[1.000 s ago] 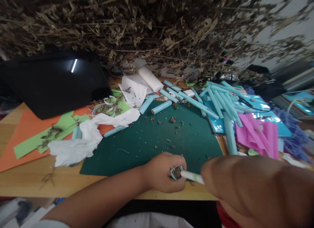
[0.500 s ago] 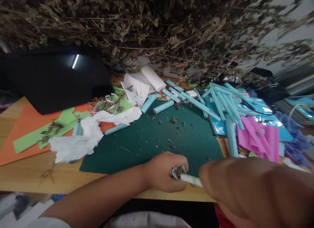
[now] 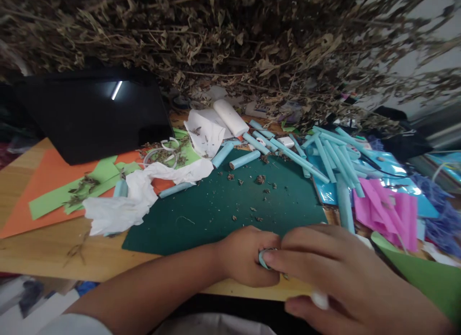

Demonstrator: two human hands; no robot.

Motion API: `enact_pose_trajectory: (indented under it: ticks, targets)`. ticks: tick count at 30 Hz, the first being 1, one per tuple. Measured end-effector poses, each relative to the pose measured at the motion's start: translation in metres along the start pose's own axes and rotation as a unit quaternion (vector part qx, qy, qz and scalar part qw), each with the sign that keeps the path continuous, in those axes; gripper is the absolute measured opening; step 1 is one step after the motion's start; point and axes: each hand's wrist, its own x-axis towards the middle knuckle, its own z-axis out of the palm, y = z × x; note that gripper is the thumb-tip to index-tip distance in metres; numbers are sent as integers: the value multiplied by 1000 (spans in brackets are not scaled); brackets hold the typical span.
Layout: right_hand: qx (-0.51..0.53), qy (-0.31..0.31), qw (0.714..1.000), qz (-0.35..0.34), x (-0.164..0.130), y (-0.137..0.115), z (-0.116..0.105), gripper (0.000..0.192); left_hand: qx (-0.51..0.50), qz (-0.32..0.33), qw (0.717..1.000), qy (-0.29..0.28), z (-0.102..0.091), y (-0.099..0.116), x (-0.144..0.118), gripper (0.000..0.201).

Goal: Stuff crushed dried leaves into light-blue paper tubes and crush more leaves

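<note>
My left hand [image 3: 242,256] is wrapped round a light-blue paper tube [image 3: 263,259], whose open end faces right. Dried leaf bits show in that end, now partly covered. My right hand [image 3: 334,265] reaches over it from the right, with a fingertip on the tube's mouth. A white stick [image 3: 320,300] is tucked in the same hand, its end showing below the fingers; the rest is hidden. Beneath the hands lies a dark green mat [image 3: 212,215] with crumbs of dried leaf [image 3: 260,179] scattered over it.
Blue paper tubes [image 3: 334,157] lie piled at the right, beside pink paper [image 3: 385,210] and green paper [image 3: 425,272]. Crumpled white tissue [image 3: 118,210] lies left on orange paper [image 3: 21,205]. A black screen [image 3: 101,119] stands behind. Dried plants [image 3: 230,37] hang along the back.
The white stick has come away from the tube's mouth and sits back in my right hand. That hand has moved left, its fingers now on the tube's end.
</note>
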Motion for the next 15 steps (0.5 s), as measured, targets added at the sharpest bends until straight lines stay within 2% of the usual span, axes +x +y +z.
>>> enact_pose_trajectory:
  ticks: [5, 8, 15]
  targets:
    - [4, -50, 999, -3, 0, 7, 14, 23, 0, -8, 1000, 3, 0, 2, 0, 9]
    - [16, -48, 999, -3, -6, 9, 17, 22, -16, -1, 1000, 20, 0, 2, 0, 8]
    - [35, -55, 998, -2, -11, 11, 18, 24, -33, 21, 998, 55, 1, -1, 1, 19]
